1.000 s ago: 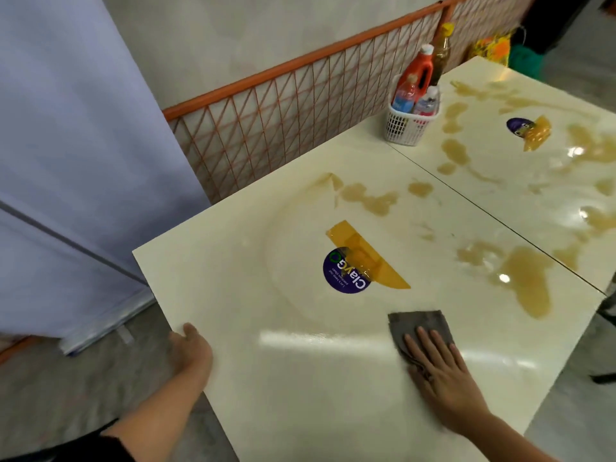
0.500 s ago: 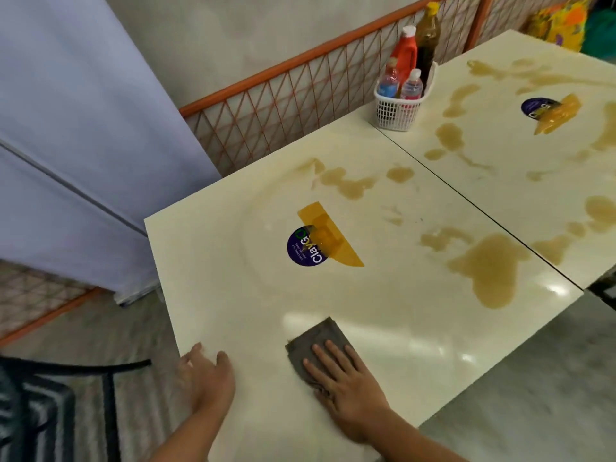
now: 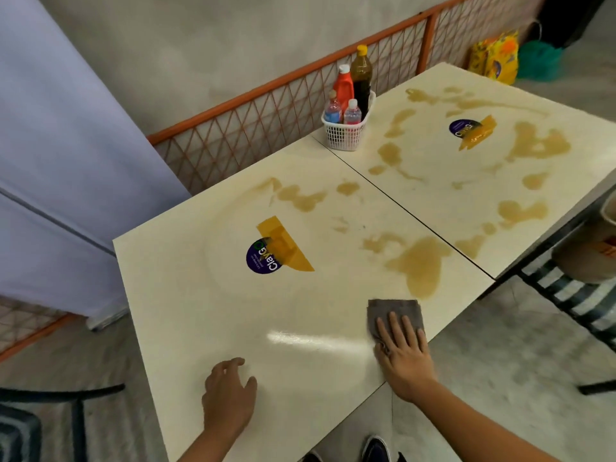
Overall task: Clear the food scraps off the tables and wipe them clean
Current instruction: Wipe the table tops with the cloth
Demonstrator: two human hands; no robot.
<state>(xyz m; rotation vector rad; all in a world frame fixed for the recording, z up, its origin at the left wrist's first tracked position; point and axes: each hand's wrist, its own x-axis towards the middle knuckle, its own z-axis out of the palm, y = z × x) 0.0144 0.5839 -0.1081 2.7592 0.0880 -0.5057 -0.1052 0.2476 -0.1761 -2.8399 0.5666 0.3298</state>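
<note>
Right hand (image 3: 405,355) lies flat on a gray cloth (image 3: 393,310), fingers straight and spread, pressing it onto the near table (image 3: 186,295). No curl, no pinch. The cloth sits near the table's right front edge, just short of a big brown puddle (image 3: 421,263); its far edge almost meets the puddle, and I can't tell if they touch.

Left hand (image 3: 228,391) rests on the same table near the front edge, well apart from the cloth. Its fingers are loosely curled, tips down on the surface, and it holds nothing.

The near table also has smaller brown splashes (image 3: 300,196) toward the back. A round purple sticker (image 3: 263,260) sits mid-table with a yellow strip (image 3: 288,250) overlapping it.

The far table (image 3: 433,155) butts against the near one, with a thin dark seam between them. It carries lots of brown stains (image 3: 536,145) plus its own purple sticker (image 3: 461,127). A white basket (image 3: 345,138) stands on its back corner by the seam, holding a red bottle (image 3: 343,86), a tall dark bottle (image 3: 361,78) and two small clear bottles (image 3: 352,112), all upright.

An orange mesh fence (image 3: 253,128) runs behind both tables. A dark shoe (image 3: 376,450) shows on the floor below the right arm. Part of a chair (image 3: 573,295) shows at right.
</note>
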